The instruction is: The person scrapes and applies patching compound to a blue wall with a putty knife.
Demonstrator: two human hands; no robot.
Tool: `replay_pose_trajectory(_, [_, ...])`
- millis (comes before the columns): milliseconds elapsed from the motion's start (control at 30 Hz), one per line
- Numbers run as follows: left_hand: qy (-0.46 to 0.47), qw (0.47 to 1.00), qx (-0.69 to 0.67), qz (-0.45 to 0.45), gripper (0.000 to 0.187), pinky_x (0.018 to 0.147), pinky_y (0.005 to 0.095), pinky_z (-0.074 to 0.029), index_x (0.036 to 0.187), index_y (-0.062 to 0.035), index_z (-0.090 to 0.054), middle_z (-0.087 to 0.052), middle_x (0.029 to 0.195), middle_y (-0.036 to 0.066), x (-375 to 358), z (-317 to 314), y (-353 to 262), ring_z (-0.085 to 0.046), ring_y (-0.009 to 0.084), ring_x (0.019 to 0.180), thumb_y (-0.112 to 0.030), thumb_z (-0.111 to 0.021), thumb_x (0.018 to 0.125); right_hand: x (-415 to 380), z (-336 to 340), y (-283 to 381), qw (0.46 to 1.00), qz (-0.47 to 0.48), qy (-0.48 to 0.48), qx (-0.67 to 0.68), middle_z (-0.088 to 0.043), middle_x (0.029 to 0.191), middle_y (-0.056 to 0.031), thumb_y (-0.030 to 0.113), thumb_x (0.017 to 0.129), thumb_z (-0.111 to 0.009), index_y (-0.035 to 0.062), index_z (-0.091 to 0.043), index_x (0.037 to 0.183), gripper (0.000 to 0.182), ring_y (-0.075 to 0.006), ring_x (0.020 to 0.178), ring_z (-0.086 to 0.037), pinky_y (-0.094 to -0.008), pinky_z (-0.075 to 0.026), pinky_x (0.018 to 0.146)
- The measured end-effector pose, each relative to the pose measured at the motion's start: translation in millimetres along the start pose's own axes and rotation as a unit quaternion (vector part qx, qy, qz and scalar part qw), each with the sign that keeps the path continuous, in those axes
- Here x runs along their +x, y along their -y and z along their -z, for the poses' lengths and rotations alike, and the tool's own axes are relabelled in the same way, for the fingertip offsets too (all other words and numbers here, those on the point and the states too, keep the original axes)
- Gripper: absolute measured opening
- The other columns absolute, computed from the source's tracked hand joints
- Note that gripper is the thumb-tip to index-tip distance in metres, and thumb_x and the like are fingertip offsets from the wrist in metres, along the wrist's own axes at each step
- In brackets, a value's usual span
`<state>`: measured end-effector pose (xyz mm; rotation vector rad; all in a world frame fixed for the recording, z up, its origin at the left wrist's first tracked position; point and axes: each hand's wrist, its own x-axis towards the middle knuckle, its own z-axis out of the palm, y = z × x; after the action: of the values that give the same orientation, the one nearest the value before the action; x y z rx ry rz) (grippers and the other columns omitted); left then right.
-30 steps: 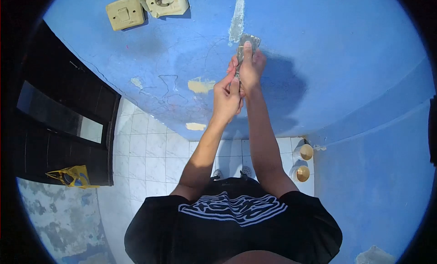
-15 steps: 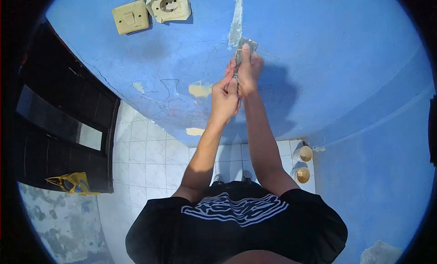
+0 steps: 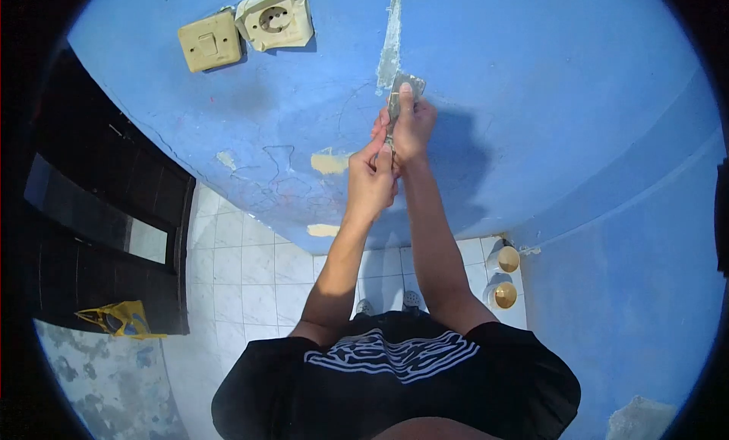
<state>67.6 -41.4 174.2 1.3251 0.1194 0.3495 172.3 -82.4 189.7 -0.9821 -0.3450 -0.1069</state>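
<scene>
A putty knife with a worn grey blade [image 3: 396, 106] is held up against the blue wall, just below a long strip of grey filler [image 3: 390, 49]. My right hand [image 3: 414, 133] is closed round the blade end, its thumb pressed flat on the metal. Lower down, my left hand [image 3: 370, 183] pinches the handle end, the thumb and fingers wrapped on it. Most of the handle is hidden by my fingers. Both hands are close together, and their shadow falls on the wall to the right.
A light switch [image 3: 209, 41] and a loose-looking socket [image 3: 275, 18] are on the wall at upper left. Two tubs, one [image 3: 507, 259] behind the other [image 3: 503, 294], stand on the tiled floor by the right wall. A yellow bag [image 3: 121, 318] hangs near the dark door [image 3: 152, 167].
The view has tilted slightly, so the wall and floor sit a little lower in it. Both hands keep the same grip on the putty knife.
</scene>
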Motion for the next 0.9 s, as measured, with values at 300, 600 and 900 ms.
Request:
replay_pose_trajectory(300, [-0.008,1.000,0.028,0.006,0.042,0.034,0.0215,-0.028,0.145,-0.0072,-0.046,-0.046,0.059,-0.004,-1,1,-9,-0.037,0.0037,0.042,-0.014,-0.044,0.103,2,-4,3,1.000,-0.002,-0.002,0.006,-0.052,0.052,-0.0073,0.035,0.101,-0.051,0.0013,-0.055,0.075,0.043,-0.0174,0.041,-0.054,-0.0323,-0.047,0.037])
replay_pose_trajectory(600, [0.002,0.998,0.070,0.000,0.041,0.047,0.0221,-0.037,0.141,0.0009,-0.048,-0.049,0.063,-0.005,-2,7,-13,-0.041,0.0032,0.051,-0.010,-0.044,0.102,1,-6,-1,0.999,-0.016,-0.001,0.036,-0.051,0.051,-0.0067,0.036,0.101,-0.052,0.0013,-0.055,0.076,0.043,-0.0175,0.040,-0.054,-0.0314,-0.045,0.037])
replay_pose_trajectory(900, [-0.001,0.997,0.076,-0.033,0.042,0.036,0.0224,-0.031,0.145,-0.0073,-0.046,-0.047,0.061,-0.003,7,5,0,-0.039,0.0046,0.042,-0.014,-0.044,0.104,8,-4,-1,0.999,-0.013,0.020,0.048,-0.052,0.051,-0.0072,0.036,0.101,-0.051,0.0018,-0.054,0.074,0.044,-0.0185,0.040,-0.054,-0.0331,-0.047,0.037])
